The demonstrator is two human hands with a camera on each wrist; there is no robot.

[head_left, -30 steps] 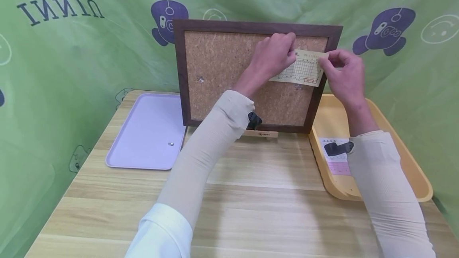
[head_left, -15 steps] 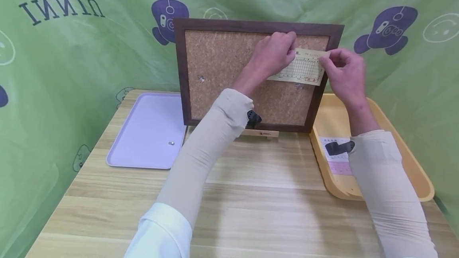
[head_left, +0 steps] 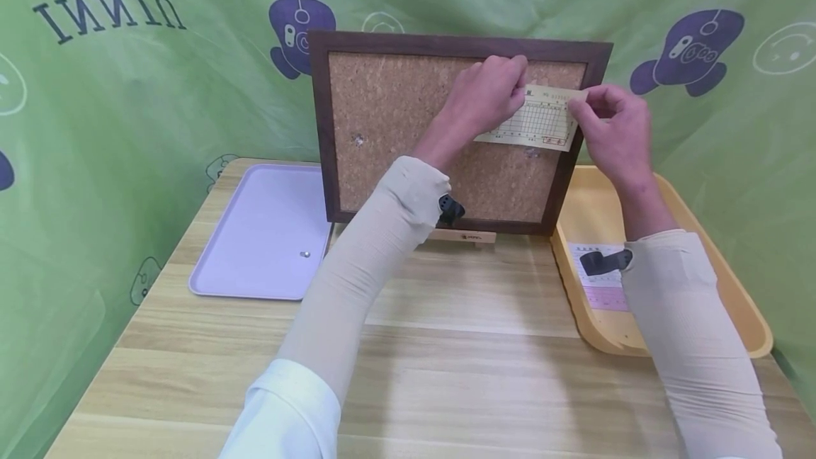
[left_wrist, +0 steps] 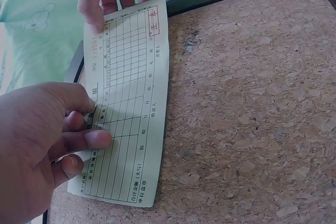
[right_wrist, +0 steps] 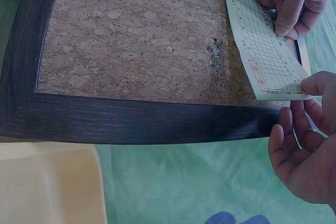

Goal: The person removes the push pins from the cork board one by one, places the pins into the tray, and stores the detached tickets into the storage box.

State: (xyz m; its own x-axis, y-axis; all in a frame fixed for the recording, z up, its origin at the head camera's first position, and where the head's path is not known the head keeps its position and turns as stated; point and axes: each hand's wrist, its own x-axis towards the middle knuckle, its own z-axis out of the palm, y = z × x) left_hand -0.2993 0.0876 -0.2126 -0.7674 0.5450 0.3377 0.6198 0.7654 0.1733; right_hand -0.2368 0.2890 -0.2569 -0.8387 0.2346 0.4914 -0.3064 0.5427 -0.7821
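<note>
A pale yellow-green receipt slip (head_left: 532, 119) with a printed grid and red stamp box lies against the corkboard (head_left: 395, 105), near its upper right. My left hand (head_left: 481, 98), fingers curled, is at the slip's upper edge. Between its thumb and fingers is a small shiny thing (left_wrist: 90, 118) that looks like a push pin, mostly hidden. My right hand (head_left: 615, 129) pinches the slip's upper right corner between thumb and forefinger. In the right wrist view that end of the slip (right_wrist: 278, 85) stands slightly off the cork.
On the left, a lilac tray (head_left: 255, 232) bears one small silver pin (head_left: 304, 254). To the right, a yellow tray (head_left: 733, 310) holds white and pink slips (head_left: 605, 296), partly under my right forearm. The dark-framed board stands on a wooden stand (head_left: 472, 237) before a green curtain (head_left: 191, 91).
Both hands keep their places on the slip and board. Only a slight shift of the head view shows.
</note>
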